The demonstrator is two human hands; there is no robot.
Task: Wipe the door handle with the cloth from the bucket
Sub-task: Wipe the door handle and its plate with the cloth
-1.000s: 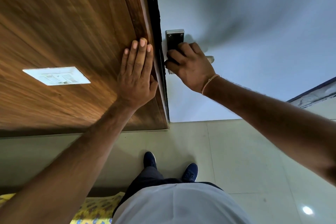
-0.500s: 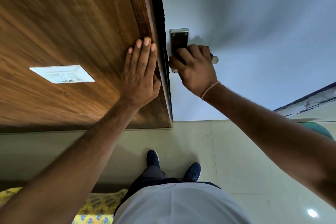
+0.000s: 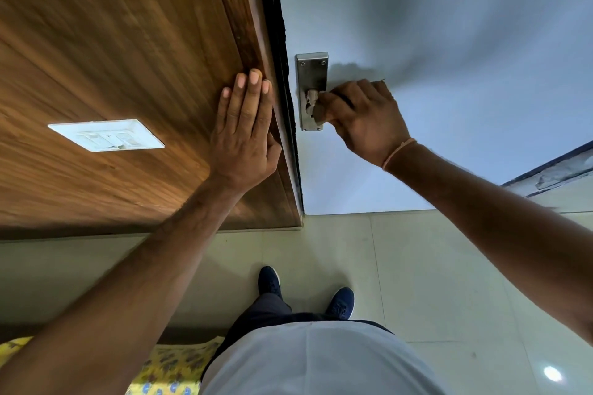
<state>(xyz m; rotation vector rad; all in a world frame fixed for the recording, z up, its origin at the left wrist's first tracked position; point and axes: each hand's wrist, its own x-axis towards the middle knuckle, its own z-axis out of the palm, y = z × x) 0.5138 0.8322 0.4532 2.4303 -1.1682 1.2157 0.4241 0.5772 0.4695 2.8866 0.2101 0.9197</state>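
Note:
The metal door handle's backplate is fixed to the pale blue door, near its left edge. My right hand is closed around the handle's lever, just right of the plate, so most of the lever is hidden. Only a thin dark strip of the cloth shows between my fingers; the rest is inside my fist. My left hand lies flat, fingers together, on the wooden panel beside the door's edge and holds nothing.
A white switch plate sits on the wooden panel to the left. Below are pale floor tiles, my dark shoes and a yellow patterned fabric at the bottom left. No bucket is in view.
My right hand has slid to the right, off the backplate and along the lever, uncovering the plate. My left hand has stayed flat on the wood.

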